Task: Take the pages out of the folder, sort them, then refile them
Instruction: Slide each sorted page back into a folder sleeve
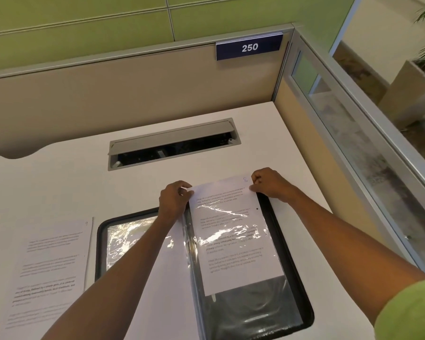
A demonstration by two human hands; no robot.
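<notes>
The white printed page (233,241) lies lengthwise away from the person, partly inside a clear plastic sleeve (253,305) of the black folder (306,303); left hand (174,200) and right hand (270,184) pinch its far corners.

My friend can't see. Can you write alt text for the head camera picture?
A left hand and right hand pinch the top corners of a printed page, partway inside a clear sleeve in an open black folder on a desk.

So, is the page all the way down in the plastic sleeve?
No: the top of the page sticks out above the sleeve, whose lower part holds nothing.
</notes>
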